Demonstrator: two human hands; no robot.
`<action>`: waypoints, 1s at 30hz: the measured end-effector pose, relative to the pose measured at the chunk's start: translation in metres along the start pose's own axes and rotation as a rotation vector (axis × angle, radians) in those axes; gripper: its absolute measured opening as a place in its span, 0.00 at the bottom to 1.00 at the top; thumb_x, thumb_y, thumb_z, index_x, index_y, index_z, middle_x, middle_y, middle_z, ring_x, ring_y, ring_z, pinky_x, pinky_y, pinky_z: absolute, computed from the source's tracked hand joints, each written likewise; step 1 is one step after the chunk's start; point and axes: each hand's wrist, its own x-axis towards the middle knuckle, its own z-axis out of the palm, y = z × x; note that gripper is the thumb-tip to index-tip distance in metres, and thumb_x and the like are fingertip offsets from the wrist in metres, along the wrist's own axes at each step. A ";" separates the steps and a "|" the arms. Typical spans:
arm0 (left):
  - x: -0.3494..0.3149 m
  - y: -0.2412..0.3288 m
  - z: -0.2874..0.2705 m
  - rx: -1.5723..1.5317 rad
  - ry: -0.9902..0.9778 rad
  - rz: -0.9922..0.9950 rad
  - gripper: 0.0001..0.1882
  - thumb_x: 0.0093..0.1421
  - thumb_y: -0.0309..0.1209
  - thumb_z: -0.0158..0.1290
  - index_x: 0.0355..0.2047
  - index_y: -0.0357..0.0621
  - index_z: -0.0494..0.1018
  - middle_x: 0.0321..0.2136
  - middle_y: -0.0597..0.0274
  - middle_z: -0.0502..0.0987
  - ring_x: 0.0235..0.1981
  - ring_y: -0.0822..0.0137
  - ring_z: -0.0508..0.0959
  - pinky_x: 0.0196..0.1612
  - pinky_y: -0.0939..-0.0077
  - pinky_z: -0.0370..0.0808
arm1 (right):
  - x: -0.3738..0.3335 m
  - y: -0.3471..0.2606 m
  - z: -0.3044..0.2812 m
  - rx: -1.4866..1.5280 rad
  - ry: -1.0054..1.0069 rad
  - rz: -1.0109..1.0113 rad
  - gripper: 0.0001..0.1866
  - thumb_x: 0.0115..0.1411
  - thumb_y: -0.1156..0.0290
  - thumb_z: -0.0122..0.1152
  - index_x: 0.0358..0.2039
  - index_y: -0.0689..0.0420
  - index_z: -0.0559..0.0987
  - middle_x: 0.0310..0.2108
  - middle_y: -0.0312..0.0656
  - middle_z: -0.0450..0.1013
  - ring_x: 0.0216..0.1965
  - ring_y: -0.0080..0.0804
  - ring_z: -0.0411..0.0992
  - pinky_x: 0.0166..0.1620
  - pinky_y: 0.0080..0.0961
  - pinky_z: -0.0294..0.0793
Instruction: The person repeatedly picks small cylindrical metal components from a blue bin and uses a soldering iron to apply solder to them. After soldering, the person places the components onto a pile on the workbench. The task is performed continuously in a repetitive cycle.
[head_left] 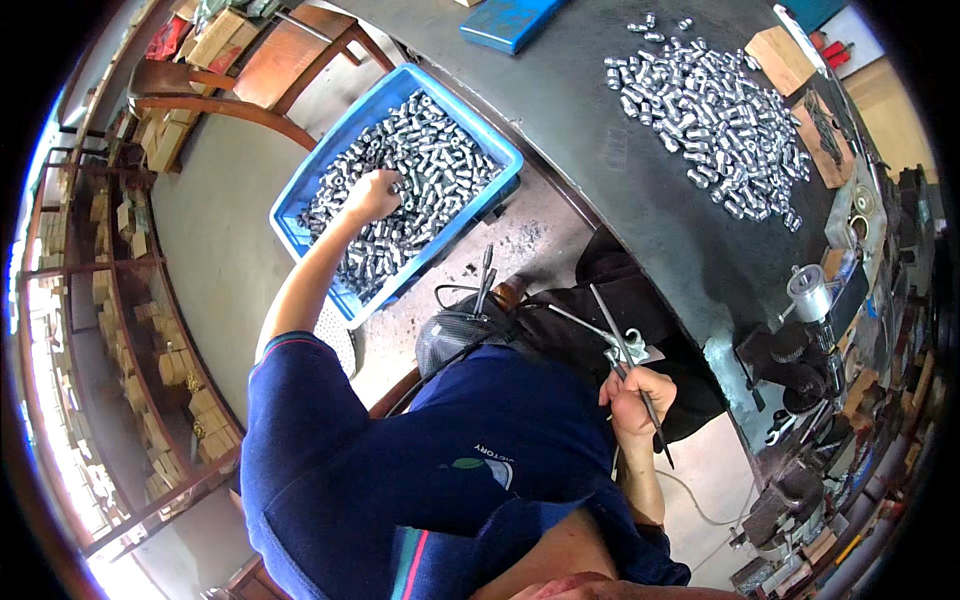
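Observation:
On my left, a blue plastic bin holds a heap of small silvery metal fittings. My left hand reaches down into that heap with its fingers curled; what they grip among the fittings is hidden. Near my lap, my right hand is closed round a slim dark rod, tapered at its ends like a file. The rod slants, sticking out above and below the fist. Just beyond the fist is a shiny metal tool with a hooked end; whether the hand also holds it I cannot tell.
A dark table bears a large pile of similar fittings, a blue flat box and wooden blocks. A vise-like tool stands at its right edge. A wooden chair and shelves are at left.

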 end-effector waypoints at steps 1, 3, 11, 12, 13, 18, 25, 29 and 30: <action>-0.002 0.004 0.003 0.035 -0.029 -0.058 0.18 0.43 0.32 0.52 0.37 0.46 0.77 0.28 0.49 0.78 0.32 0.53 0.78 0.38 0.63 0.75 | 0.001 -0.001 0.000 -0.005 0.011 -0.001 0.15 0.48 0.78 0.55 0.12 0.59 0.59 0.10 0.37 0.60 0.11 0.25 0.64 0.16 0.19 0.62; -0.007 0.013 0.015 0.165 -0.025 -0.083 0.17 0.43 0.35 0.53 0.36 0.47 0.76 0.31 0.49 0.78 0.35 0.52 0.78 0.41 0.61 0.74 | 0.003 -0.001 0.000 -0.025 -0.002 -0.007 0.15 0.48 0.81 0.53 0.12 0.59 0.59 0.10 0.37 0.60 0.11 0.25 0.64 0.16 0.19 0.62; 0.005 0.028 0.035 0.463 -0.232 0.055 0.06 0.43 0.25 0.51 0.23 0.46 0.76 0.27 0.53 0.77 0.32 0.53 0.79 0.34 0.60 0.74 | 0.000 -0.004 0.004 -0.095 0.054 0.038 0.14 0.45 0.90 0.45 0.11 0.59 0.58 0.10 0.37 0.60 0.11 0.24 0.63 0.16 0.18 0.63; 0.005 0.027 0.036 0.477 -0.245 0.058 0.05 0.44 0.26 0.51 0.23 0.45 0.76 0.27 0.53 0.77 0.32 0.53 0.79 0.34 0.60 0.74 | -0.002 -0.003 0.003 -0.104 0.059 0.044 0.14 0.45 0.89 0.45 0.11 0.59 0.58 0.10 0.37 0.60 0.11 0.24 0.62 0.16 0.18 0.63; 0.007 0.027 0.036 0.496 -0.260 0.066 0.04 0.45 0.26 0.52 0.23 0.45 0.76 0.27 0.53 0.77 0.32 0.53 0.79 0.34 0.60 0.74 | -0.003 -0.002 0.002 -0.110 0.069 0.051 0.14 0.45 0.89 0.45 0.11 0.59 0.58 0.10 0.37 0.60 0.11 0.24 0.62 0.16 0.18 0.63; 0.001 0.025 0.024 0.414 -0.108 -0.006 0.12 0.53 0.38 0.51 0.24 0.43 0.76 0.28 0.52 0.78 0.33 0.52 0.78 0.35 0.58 0.74 | -0.001 -0.005 0.005 -0.071 0.047 0.064 0.13 0.45 0.84 0.46 0.10 0.58 0.57 0.10 0.39 0.59 0.11 0.23 0.60 0.15 0.18 0.62; -0.015 0.141 -0.057 -0.896 -0.200 0.048 0.13 0.51 0.24 0.55 0.36 0.28 0.73 0.27 0.53 0.78 0.26 0.67 0.79 0.33 0.77 0.75 | -0.005 0.015 -0.016 -0.200 -0.049 -0.028 0.20 0.49 0.71 0.59 0.10 0.58 0.58 0.10 0.38 0.60 0.11 0.23 0.60 0.15 0.19 0.61; -0.048 0.229 -0.056 -1.441 -0.558 0.151 0.11 0.52 0.20 0.52 0.36 0.29 0.71 0.28 0.54 0.76 0.28 0.64 0.78 0.35 0.75 0.75 | 0.008 -0.006 0.002 -0.300 -0.042 -0.060 0.16 0.44 0.82 0.49 0.10 0.58 0.53 0.09 0.36 0.56 0.10 0.21 0.58 0.15 0.19 0.59; -0.054 0.243 -0.047 -1.519 -0.669 0.116 0.10 0.53 0.22 0.51 0.36 0.29 0.71 0.26 0.56 0.75 0.25 0.65 0.78 0.33 0.75 0.74 | 0.009 -0.008 0.003 -0.307 -0.020 -0.071 0.16 0.43 0.82 0.50 0.11 0.58 0.52 0.09 0.35 0.55 0.11 0.20 0.57 0.15 0.18 0.58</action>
